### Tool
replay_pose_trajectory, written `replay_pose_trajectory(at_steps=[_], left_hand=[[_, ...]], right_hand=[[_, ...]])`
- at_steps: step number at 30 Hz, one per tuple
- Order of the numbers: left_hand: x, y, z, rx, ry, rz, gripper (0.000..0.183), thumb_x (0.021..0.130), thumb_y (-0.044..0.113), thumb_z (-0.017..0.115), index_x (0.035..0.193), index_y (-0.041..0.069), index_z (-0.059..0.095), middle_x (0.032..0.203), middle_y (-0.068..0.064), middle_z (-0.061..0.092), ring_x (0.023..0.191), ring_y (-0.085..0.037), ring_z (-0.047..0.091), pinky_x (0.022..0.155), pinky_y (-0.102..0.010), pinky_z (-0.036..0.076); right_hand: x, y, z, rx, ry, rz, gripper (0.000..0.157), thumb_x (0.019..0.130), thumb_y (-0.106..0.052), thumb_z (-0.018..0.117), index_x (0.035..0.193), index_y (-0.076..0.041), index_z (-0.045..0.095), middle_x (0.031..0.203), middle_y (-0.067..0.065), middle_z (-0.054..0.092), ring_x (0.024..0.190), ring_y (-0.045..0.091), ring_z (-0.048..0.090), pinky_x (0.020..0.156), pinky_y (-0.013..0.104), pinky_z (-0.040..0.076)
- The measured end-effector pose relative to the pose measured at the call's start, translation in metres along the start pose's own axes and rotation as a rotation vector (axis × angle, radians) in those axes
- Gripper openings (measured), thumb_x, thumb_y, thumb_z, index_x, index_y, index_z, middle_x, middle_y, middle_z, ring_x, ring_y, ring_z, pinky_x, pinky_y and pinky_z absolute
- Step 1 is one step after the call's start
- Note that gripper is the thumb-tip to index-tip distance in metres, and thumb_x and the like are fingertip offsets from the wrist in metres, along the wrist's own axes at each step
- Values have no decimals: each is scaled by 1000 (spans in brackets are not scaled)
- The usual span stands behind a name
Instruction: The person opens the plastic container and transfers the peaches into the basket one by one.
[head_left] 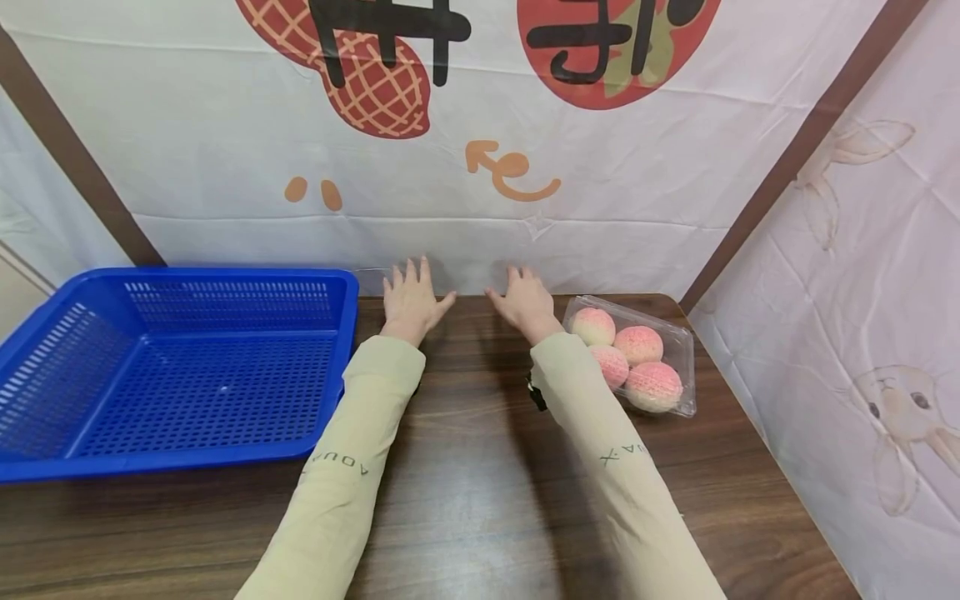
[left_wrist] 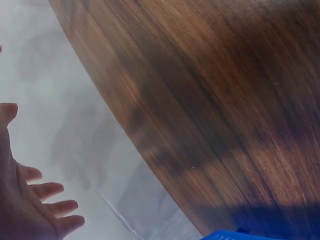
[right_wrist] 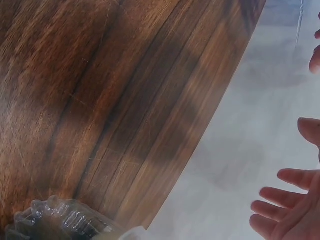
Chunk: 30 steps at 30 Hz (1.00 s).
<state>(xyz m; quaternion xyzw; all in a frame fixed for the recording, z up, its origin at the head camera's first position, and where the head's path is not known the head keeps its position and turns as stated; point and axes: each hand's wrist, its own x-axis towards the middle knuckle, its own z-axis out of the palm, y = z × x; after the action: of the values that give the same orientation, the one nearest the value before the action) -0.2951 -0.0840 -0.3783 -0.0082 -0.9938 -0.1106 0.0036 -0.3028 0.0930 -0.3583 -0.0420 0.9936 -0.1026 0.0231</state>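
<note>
My left hand [head_left: 411, 302] reaches out over the table's far edge with its fingers spread, holding nothing. Level with it, my right hand [head_left: 527, 302] is also spread and holds nothing. Both wrist views show the left hand [left_wrist: 30, 200] and right hand [right_wrist: 290, 205] with fingers extended in front of the white cloth. Nearest the right hand is a clear plastic tray [head_left: 684, 367] with several pink-and-cream peaches [head_left: 639, 343] in it; the right sleeve hides part of it. Left of the left hand stands a blue plastic basket [head_left: 347, 333] with nothing visible inside.
The brown wooden table [head_left: 457, 467] ends at a white printed cloth [head_left: 450, 225] hanging behind it. Another cloth with rabbit drawings [head_left: 900, 408] hangs along the right side. In the right wrist view, the rim of the clear tray [right_wrist: 65, 215] shows at the bottom.
</note>
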Motion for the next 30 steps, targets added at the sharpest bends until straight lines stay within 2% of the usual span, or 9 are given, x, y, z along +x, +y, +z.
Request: replay_pose_trajectory(at_steps=[3, 5, 10, 12, 20, 30], left_hand=[[1, 2, 0, -14, -6, 0, 79, 90, 51, 43, 144, 0, 16, 144, -25, 23, 132, -41, 19, 106, -53, 16], [0, 3, 0, 0, 8, 0, 75, 89, 49, 46, 140, -2, 27, 138, -24, 33, 127, -40, 29, 104, -52, 22], [-4, 6, -6, 39, -28, -4, 65, 90, 46, 46, 130, -5, 40, 124, -22, 45, 117, -37, 41, 98, -49, 33], [-5, 7, -8, 37, -58, -1, 63, 91, 44, 45, 130, -5, 40, 124, -22, 46, 116, -37, 41, 97, -48, 35], [-7, 9, -12, 24, -96, 15, 52, 92, 38, 47, 123, -4, 47, 115, -21, 52, 108, -36, 48, 86, -47, 44], [-6, 14, -10, 43, -173, 27, 43, 92, 36, 49, 118, 2, 57, 114, -18, 58, 102, -34, 56, 83, -47, 46]], right_hand=[[-1, -1, 0, 0, -17, 10, 63, 91, -50, 43, 138, -9, 35, 138, 13, 37, 124, 29, 40, 93, 43, 41], [-1, -2, 0, -14, -28, 4, 60, 91, -48, 44, 136, -8, 39, 135, 13, 41, 119, 29, 44, 90, 43, 43], [-2, -3, 0, -63, -41, -24, 51, 90, -43, 48, 125, -5, 49, 123, 13, 51, 110, 27, 51, 84, 42, 46], [-2, -4, 0, -75, -44, -30, 48, 90, -41, 49, 121, -5, 52, 119, 12, 53, 107, 27, 53, 83, 42, 47], [-4, -5, 2, -87, -75, -58, 35, 90, -37, 51, 108, -7, 57, 106, 10, 60, 94, 24, 59, 69, 40, 50], [-10, -6, 2, -121, -114, -74, 35, 91, -36, 50, 109, -8, 59, 108, 10, 61, 92, 23, 60, 70, 41, 50]])
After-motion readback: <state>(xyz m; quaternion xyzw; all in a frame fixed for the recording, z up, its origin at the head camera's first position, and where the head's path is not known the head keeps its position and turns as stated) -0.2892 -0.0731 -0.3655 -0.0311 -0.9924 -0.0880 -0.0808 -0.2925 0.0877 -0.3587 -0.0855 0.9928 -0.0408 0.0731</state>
